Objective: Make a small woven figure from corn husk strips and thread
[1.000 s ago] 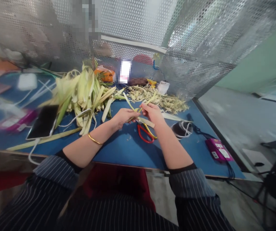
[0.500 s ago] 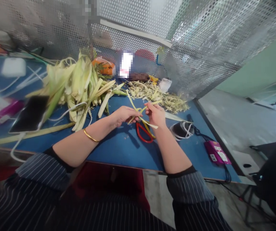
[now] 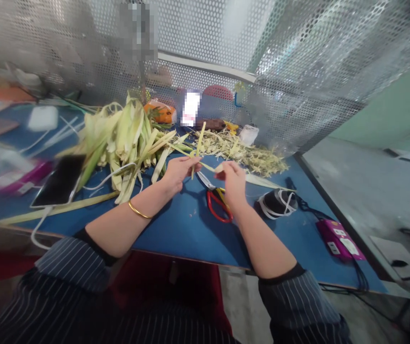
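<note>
Over the middle of the blue table, my left hand pinches crossed pale green husk strips, one of which points up and away. Fingers bent together, my right hand grips the end of a strip that stretches across from the left hand. Scissors with red and yellow handles lie on the table just below and between the hands, their blades partly open. A large bundle of corn husks rests left of my hands, and a heap of thin husk shreds lies behind them.
On the blue table, a phone with a white cable lies at left. A dark object wrapped in white cord and a magenta power box are at right. Behind stand a lit phone, an orange packet and perforated mesh.
My hands have moved apart, drawing a strip out between them, while another strip now points upward. More of the scissors shows. The whole view has shifted slightly.
</note>
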Action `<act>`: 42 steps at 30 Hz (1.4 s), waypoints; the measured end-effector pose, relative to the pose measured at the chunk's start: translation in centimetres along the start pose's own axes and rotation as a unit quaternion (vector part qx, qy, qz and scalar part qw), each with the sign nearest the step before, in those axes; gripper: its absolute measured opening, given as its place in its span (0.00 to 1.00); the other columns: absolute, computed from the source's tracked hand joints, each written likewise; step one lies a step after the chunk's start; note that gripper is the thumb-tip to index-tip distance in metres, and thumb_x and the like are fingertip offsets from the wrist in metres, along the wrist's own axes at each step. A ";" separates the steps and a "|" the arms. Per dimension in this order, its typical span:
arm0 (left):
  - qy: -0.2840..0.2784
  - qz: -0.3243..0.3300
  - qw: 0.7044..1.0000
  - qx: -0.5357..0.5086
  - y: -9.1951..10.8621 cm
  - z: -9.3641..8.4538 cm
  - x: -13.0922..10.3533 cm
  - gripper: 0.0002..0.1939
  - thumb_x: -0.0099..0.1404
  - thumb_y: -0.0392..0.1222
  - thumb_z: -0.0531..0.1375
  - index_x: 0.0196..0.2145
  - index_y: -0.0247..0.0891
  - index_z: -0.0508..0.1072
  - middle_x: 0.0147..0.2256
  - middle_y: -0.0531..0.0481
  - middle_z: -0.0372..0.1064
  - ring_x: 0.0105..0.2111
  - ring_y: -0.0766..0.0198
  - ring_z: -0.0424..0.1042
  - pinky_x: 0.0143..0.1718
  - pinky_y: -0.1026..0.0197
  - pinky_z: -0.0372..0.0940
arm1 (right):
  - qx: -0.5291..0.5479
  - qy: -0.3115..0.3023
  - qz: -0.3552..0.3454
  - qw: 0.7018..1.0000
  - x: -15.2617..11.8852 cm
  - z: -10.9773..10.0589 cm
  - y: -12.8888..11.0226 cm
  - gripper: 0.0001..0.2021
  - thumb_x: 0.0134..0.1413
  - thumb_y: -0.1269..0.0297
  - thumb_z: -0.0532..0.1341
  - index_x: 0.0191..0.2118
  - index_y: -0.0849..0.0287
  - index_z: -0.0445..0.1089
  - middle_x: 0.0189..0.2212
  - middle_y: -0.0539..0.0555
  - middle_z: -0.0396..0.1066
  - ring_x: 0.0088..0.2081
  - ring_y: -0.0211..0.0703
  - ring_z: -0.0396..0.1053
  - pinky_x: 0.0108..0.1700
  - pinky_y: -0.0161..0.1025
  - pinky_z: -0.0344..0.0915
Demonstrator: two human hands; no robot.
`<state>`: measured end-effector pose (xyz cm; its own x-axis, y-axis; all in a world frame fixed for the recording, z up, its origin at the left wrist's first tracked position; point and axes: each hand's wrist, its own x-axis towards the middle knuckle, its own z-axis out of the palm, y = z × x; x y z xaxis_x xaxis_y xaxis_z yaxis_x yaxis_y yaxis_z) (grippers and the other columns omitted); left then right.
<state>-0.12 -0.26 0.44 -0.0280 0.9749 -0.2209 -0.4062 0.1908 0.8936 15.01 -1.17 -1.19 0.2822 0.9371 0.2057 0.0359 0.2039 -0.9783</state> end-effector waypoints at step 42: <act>0.030 0.051 0.998 -0.016 0.4 0.2 -0.1 0.05 0.56 0.34 0.70 0.29 0.32 0.77 0.23 0.50 0.73 0.25 0.69 0.72 0.30 0.65 0.66 | -0.090 -0.403 -0.050 0.909 -3.1 0.8 -1.3 0.17 0.61 0.56 0.61 0.24 0.58 0.72 0.24 0.49 0.73 0.30 0.38 0.70 0.42 0.38 0.64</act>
<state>-0.06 -0.27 0.93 -0.1248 0.9803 -0.1531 -0.4278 0.0860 0.8997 13.28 -4.14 -0.53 -0.5233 0.8343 0.1733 0.1987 0.3173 -0.9273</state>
